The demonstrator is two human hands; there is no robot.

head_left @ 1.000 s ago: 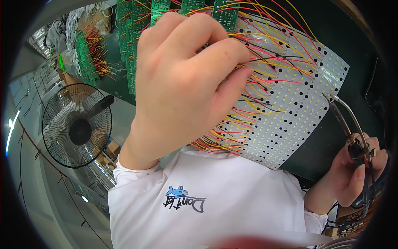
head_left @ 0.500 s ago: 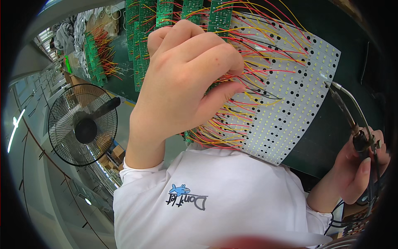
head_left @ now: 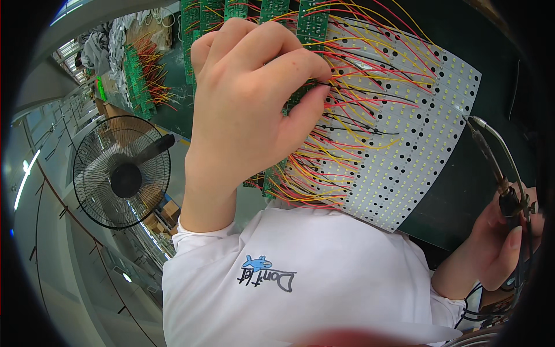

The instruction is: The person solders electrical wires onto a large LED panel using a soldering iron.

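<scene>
A white LED panel (head_left: pixel 416 133), dotted with small yellowish chips and black holes, lies across the middle. Along its left side, red, yellow and black wires (head_left: pixel 341 156) spread over it from green circuit boards (head_left: pixel 313 23). My left hand (head_left: pixel 254 98) is above these boards, thumb and index finger pinched on a wire at the bundle's edge; my palm hides part of the boards. At the right, my right hand (head_left: pixel 497 237) grips a soldering iron (head_left: pixel 491 156) with a curved metal solder-feed tube. The iron's tip is by the panel's right edge.
Beneath the panel is a dark green tabletop (head_left: pixel 457 191). More wired green boards (head_left: pixel 139 81) lie at the far left, near grey cloth (head_left: pixel 95 52). A black fan (head_left: pixel 122 173) stands left of my arm. Dark cables (head_left: pixel 480 312) run at lower right.
My left hand has moved farther away along the wires, its fingertips now closed on a wire higher in the bundle. My right hand keeps the soldering iron nearly still; the whole view has shifted slightly.
</scene>
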